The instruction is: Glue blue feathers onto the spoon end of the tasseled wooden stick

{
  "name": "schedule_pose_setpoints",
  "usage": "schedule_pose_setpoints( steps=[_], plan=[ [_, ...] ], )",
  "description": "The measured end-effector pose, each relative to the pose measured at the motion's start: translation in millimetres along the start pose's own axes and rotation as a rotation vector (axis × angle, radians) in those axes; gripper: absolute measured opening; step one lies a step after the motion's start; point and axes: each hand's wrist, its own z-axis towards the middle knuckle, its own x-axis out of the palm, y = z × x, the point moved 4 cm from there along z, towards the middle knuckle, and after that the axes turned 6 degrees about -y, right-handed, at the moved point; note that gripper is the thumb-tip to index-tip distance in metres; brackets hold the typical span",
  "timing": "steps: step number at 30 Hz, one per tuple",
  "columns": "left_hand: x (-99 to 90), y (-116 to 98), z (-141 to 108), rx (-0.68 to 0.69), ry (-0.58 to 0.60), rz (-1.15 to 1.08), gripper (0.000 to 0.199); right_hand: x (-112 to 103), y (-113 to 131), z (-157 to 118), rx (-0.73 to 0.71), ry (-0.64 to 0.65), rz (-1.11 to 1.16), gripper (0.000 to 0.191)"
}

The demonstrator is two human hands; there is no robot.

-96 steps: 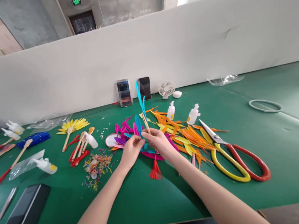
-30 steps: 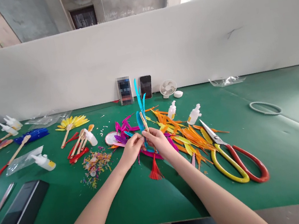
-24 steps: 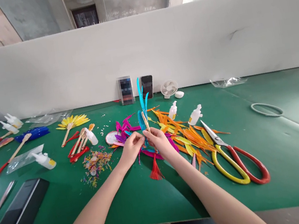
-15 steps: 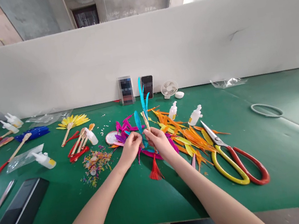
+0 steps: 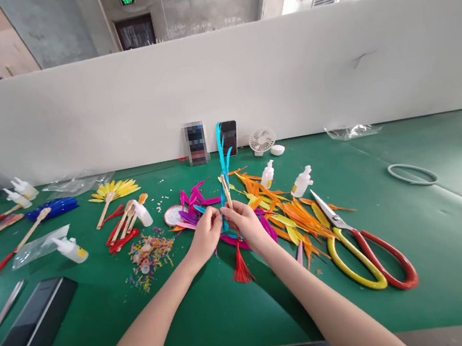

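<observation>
My right hand [image 5: 244, 222] is closed around a wooden fan handle [image 5: 227, 191], held upright over the middle of the table. Long blue feathers [image 5: 222, 153] rise from its top, and a red tassel [image 5: 241, 267] hangs below my fingers. Close beside it, my left hand [image 5: 206, 231] pinches a blue feather [image 5: 222, 197] that stands against the handle's left side. The fingertips of both hands nearly meet, and the feather's lower end is partly hidden by them. Magenta and purple feathers [image 5: 194, 198] lie under and behind my hands.
Orange and yellow feathers [image 5: 297, 209] spread to the right, beside large scissors [image 5: 361, 246] and glue bottles [image 5: 302, 181]. On the left are a yellow feather fan [image 5: 114, 189], colourful scraps [image 5: 149, 254] and a black box [image 5: 30, 324]. Phones [image 5: 229, 138] and a small fan [image 5: 261, 140] stand at the back.
My left hand has moved right, bringing its blue feather from apart up against the wooden handle. My right hand still grips the handle; the view has tilted slightly up.
</observation>
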Motion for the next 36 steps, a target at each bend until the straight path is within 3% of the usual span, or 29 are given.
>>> schedule_pose_setpoints(
  steps=[5,11,15,19,25,36],
  plan=[
    [1.4,-2,-3,-0.016,0.008,0.018,0.016,-1,0,1,-0.015,-0.035,0.013,0.025],
    [11.6,0,-11,-0.028,0.090,-0.003,0.015,-16,11,5,-0.096,-0.171,0.038,0.024],
    [-1.2,9,-3,-0.079,-0.066,-0.104,0.025,-12,9,4,-0.055,-0.139,0.048,0.023],
    [-13.5,11,4,-0.020,-0.183,-0.050,0.033,-7,7,2,-0.018,-0.104,0.083,0.025],
    [-0.9,4,0,0.046,-0.011,-0.021,0.026,-3,5,1,-0.008,-0.058,0.089,0.025],
    [1.2,4,-2,0.050,0.038,0.037,0.019,1,-1,0,0.043,-0.017,0.099,0.026]
  ],
)
